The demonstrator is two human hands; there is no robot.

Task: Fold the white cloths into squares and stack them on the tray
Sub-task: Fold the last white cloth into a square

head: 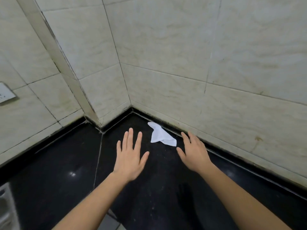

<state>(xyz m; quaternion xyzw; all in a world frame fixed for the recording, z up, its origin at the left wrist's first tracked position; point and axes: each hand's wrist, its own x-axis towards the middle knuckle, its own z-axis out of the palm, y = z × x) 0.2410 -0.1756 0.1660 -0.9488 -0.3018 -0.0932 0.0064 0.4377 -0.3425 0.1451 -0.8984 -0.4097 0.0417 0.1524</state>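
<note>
One small white cloth [160,135] lies crumpled on the black counter [66,163], close to the far corner where the tiled walls meet. My left hand [129,156] is stretched out flat over the counter, fingers straight, just left of the cloth and apart from it. My right hand [194,151] reaches forward with straight fingers, just right of the cloth, near the wall's base. Neither hand holds anything. No tray is in view.
Beige tiled walls [216,63] close the counter at the back and right. A wall socket plate [6,94] sits at the left edge. A grey metal object [6,206] shows at the bottom left corner.
</note>
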